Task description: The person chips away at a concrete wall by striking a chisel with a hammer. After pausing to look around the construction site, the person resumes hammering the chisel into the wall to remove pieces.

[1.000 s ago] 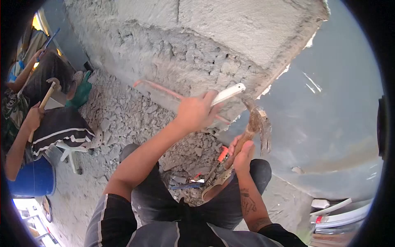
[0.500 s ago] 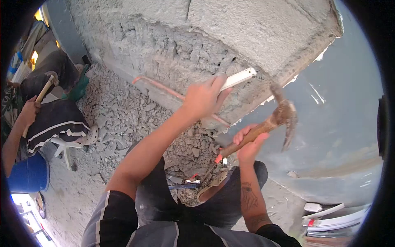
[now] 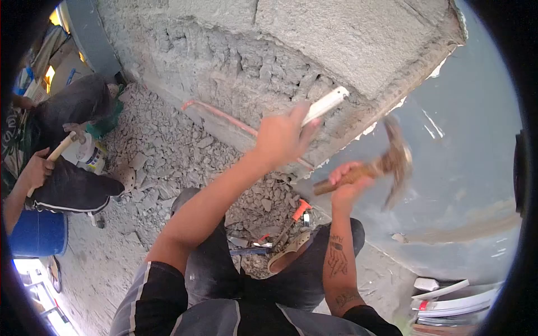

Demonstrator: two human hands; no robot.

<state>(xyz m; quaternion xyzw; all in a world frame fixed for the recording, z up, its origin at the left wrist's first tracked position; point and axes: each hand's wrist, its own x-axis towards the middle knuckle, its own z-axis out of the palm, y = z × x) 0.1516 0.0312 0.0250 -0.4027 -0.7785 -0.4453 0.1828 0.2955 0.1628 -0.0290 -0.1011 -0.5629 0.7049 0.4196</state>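
My left hand (image 3: 278, 137) is closed around a white bar (image 3: 327, 105) with small holes at its near end; its other end is hidden by my hand. The bar is held in front of the chipped concrete wall (image 3: 269, 64). To the right, my right hand (image 3: 350, 182) grips the wooden handle of a claw hammer (image 3: 395, 162). Its head is smeared by motion and apart from the bar. A reddish bent pipe (image 3: 221, 116) runs along the wall base, passing behind my left hand. Below my right hand lies a tool with an orange handle (image 3: 301, 209).
Broken rubble (image 3: 174, 151) covers the floor by the wall. At left, a co-worker's hand (image 3: 38, 171) holds another hammer (image 3: 64, 144), near a white tub (image 3: 92, 155) and a blue barrel (image 3: 42, 232). A grey panel (image 3: 459, 185) stands right; white strips (image 3: 459, 302) lie lower right.
The hammer in my right hand has moved slightly right, uncovering the orange-handled tool. My left hand has shifted a little right with the bar. The co-worker's leg has moved, showing the white tub.
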